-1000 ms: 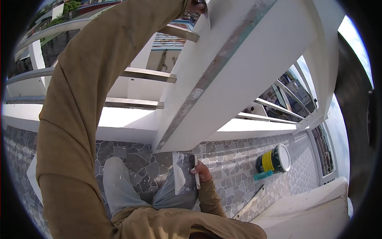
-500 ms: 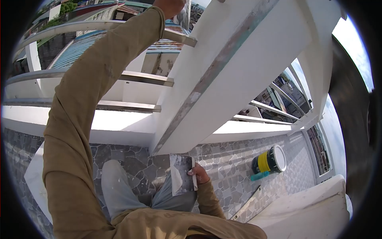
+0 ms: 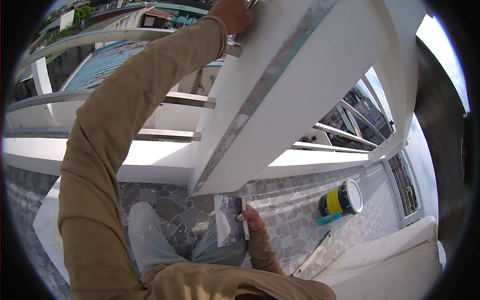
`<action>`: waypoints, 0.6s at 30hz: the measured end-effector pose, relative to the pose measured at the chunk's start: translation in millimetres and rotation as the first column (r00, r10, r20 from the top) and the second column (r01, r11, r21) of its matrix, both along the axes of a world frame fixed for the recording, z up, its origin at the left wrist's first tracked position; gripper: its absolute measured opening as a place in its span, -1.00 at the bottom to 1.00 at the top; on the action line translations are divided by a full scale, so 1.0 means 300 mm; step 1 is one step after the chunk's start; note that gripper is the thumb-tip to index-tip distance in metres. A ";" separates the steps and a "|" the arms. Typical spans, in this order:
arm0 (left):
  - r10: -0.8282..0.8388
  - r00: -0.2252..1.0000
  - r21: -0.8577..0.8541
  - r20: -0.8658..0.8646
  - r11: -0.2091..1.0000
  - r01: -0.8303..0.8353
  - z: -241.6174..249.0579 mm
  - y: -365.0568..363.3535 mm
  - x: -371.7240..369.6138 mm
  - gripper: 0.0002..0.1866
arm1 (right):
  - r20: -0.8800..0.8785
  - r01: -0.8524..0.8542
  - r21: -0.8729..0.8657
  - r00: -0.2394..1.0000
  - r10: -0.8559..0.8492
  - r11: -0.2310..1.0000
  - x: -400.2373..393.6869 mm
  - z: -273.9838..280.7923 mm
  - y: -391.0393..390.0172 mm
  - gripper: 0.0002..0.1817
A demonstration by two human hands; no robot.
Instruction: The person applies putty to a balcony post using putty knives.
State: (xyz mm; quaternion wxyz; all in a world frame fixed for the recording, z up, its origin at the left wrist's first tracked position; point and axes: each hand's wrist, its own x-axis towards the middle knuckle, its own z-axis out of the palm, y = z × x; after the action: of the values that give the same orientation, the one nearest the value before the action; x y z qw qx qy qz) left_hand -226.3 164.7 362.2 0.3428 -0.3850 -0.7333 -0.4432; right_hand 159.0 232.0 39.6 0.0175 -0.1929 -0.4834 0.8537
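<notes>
My left hand [image 3: 232, 16] is raised at the top edge, closed on a flat metal blade that is mostly cut off by the frame. It is against the white column [image 3: 250, 85], beside the end of a metal rail. Down by my knee, my right hand [image 3: 253, 219] grips the edge handle of a wide putty knife [image 3: 229, 220]. White putty lies along one side of its broad grey blade. A rough grey and greenish strip [image 3: 260, 90] runs along the column's edge.
Metal rails [image 3: 172, 134] span the opening on the left, with rooftops beyond. A dark bucket [image 3: 341, 198] with a yellow label stands on the stone-patterned floor beside a teal object [image 3: 328, 219]. A long level-like bar [image 3: 314, 254] lies near a pale panel [image 3: 385, 252].
My left hand has moved right and slightly down, closer to the column, and its blade is now less visible. My right hand and the putty knife stay almost still.
</notes>
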 end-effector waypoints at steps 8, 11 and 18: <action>0.069 0.994 0.082 -0.079 0.995 -0.062 0.039 0.035 0.072 -0.62 | 0.027 -0.013 0.021 1.000 0.012 1.000 0.015 -0.061 0.040 -0.33; 0.033 0.996 -0.056 -0.083 0.998 -0.037 0.052 -0.003 0.086 -0.62 | 0.036 -0.010 0.056 0.999 0.009 0.998 0.009 -0.062 0.042 -0.32; -0.014 0.992 0.105 -0.123 0.994 0.027 -0.037 -0.157 0.163 -0.67 | 0.034 -0.023 -0.002 0.999 0.023 1.000 0.013 -0.022 0.021 -0.31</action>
State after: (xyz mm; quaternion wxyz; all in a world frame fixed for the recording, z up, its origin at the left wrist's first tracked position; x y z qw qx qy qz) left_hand -177.5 117.7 351.3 0.4024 -0.4002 -0.6824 -0.4607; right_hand 162.8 238.4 33.2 -0.0009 -0.2019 -0.4853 0.8507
